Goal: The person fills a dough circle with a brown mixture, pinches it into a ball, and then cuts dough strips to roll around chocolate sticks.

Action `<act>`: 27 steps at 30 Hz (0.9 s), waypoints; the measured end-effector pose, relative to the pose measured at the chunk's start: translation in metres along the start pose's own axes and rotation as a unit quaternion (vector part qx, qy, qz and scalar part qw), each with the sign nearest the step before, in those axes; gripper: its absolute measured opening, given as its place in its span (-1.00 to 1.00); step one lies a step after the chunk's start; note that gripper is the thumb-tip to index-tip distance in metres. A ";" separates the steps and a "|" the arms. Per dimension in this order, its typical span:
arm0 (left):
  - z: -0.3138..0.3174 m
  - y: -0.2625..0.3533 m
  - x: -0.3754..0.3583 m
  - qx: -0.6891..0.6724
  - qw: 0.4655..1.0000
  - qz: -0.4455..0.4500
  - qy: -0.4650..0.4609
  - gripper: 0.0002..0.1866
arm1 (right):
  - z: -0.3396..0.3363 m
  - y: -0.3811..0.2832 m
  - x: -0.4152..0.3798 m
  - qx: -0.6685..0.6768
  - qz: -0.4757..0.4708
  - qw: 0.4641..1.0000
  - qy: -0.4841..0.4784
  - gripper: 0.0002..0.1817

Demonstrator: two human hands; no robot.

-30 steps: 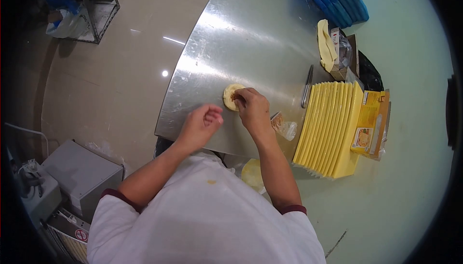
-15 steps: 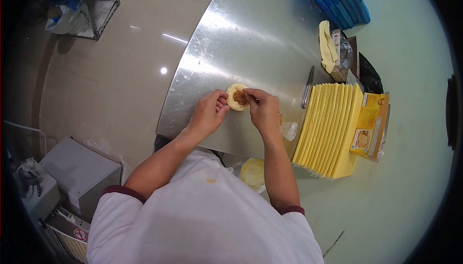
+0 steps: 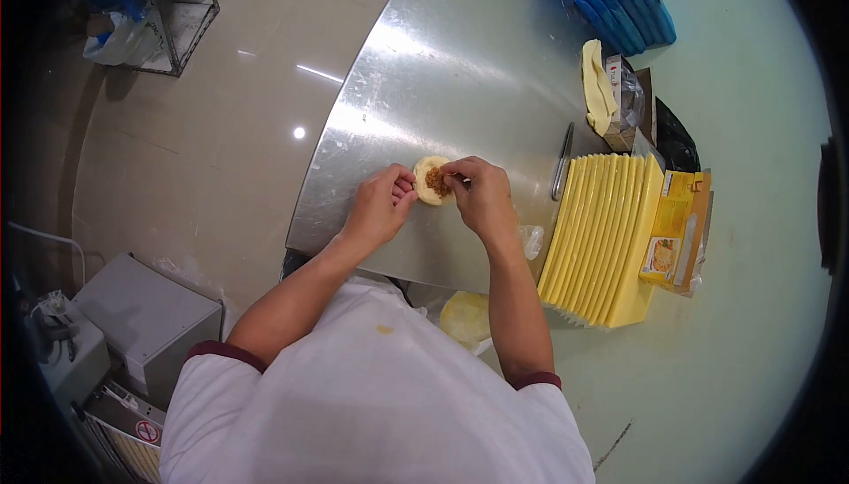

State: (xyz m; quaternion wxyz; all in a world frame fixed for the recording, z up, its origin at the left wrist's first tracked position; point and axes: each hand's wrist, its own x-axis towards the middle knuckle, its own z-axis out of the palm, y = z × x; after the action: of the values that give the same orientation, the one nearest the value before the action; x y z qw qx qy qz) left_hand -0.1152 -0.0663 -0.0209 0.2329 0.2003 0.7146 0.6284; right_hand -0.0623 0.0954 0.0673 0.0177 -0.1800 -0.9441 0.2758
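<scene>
A round, pale piece of dough (image 3: 422, 168) with a crumbly brown filling (image 3: 436, 183) in its middle lies on the metal tabletop. At its left edge, my left hand (image 3: 384, 201) has curled fingers, with thumb and forefinger pinching the rim. From the right, my right hand (image 3: 483, 196) reaches over the dough, its thumb and fingertips closed at the upper right rim beside the filling. Those fingers cover the right part of the dough, so their exact hold is partly hidden.
Right of my hands stand a row of yellow packets (image 3: 592, 236), a yellow box (image 3: 674, 236) and a metal utensil (image 3: 563, 161). Blue packages (image 3: 623, 2) and a folded yellow sheet (image 3: 598, 90) are farther back. A crumpled plastic bag (image 3: 531, 241) lies near my right wrist.
My right fingertips have shifted slightly left over the dough and cover more of the filling's right side. My left hand stays at the left rim.
</scene>
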 end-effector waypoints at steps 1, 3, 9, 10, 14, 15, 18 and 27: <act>0.000 0.000 0.000 0.000 1.000 0.000 -0.001 -0.79 | -0.002 -0.002 0.001 -0.009 0.000 1.000 -0.012 -0.86; 0.000 -0.002 0.001 -0.005 1.000 0.001 0.001 -0.79 | -0.004 -0.005 0.001 -0.028 -0.006 0.999 -0.016 -0.86; -0.001 -0.002 0.000 -0.005 1.000 0.003 0.009 -0.80 | 0.000 -0.001 0.001 -0.043 -0.046 0.998 -0.021 -0.83; -0.001 -0.001 0.000 -0.005 1.000 0.006 0.008 -0.81 | 0.000 0.000 0.001 -0.037 -0.053 0.998 -0.018 -0.83; 0.003 -0.001 0.001 0.007 1.000 0.000 0.002 -0.81 | -0.003 -0.002 0.001 -0.109 -0.028 0.993 -0.022 -0.83; 0.003 -0.001 0.001 0.007 1.000 -0.005 0.000 -0.81 | -0.003 -0.002 0.001 -0.106 -0.023 0.994 -0.023 -0.83; -0.001 0.000 0.001 0.006 1.000 -0.008 -0.004 -0.81 | -0.004 0.002 0.000 -0.054 -0.034 0.998 -0.010 -0.82; -0.001 -0.001 0.000 0.013 1.000 -0.009 -0.012 -0.81 | -0.006 0.003 -0.002 -0.040 -0.044 0.998 -0.003 -0.81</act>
State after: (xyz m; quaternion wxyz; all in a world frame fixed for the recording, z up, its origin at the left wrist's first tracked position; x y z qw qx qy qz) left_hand -0.1162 -0.0670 -0.0217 0.2449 0.2043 0.7218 0.6142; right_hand -0.0590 0.1008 0.0710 0.0201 -0.1385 -0.9613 0.2372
